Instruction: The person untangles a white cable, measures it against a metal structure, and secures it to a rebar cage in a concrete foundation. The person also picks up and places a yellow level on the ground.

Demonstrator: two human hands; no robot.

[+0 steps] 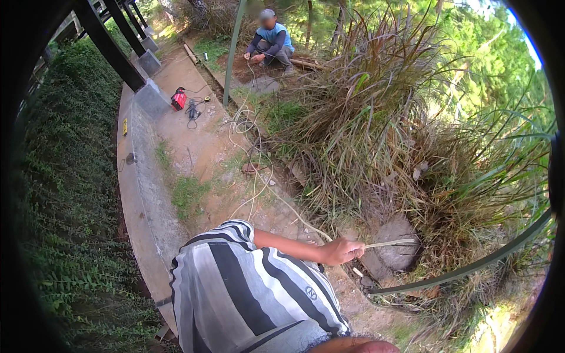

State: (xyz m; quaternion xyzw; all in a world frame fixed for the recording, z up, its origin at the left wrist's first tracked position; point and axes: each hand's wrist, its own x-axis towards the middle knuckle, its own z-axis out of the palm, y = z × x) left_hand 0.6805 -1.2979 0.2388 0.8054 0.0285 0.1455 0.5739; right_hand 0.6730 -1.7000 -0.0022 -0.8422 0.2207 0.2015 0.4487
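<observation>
My left hand (344,250) is closed around a pale cable (385,243), with a short end sticking out rightward over a rough grey stone (397,228). The cable trails back along the dirt path into loose loops (244,123). A green metal pole (459,272) curves across just below and right of the hand. My striped shirt fills the lower middle. My right hand is not in view.
A co-worker (271,41) squats by the path, both hands on a cord. A red machine (178,99), black cord (192,115) and yellow tool (125,126) lie near concrete post bases (153,100). Tall grass (347,129) borders the right, hedge (70,194) the left.
</observation>
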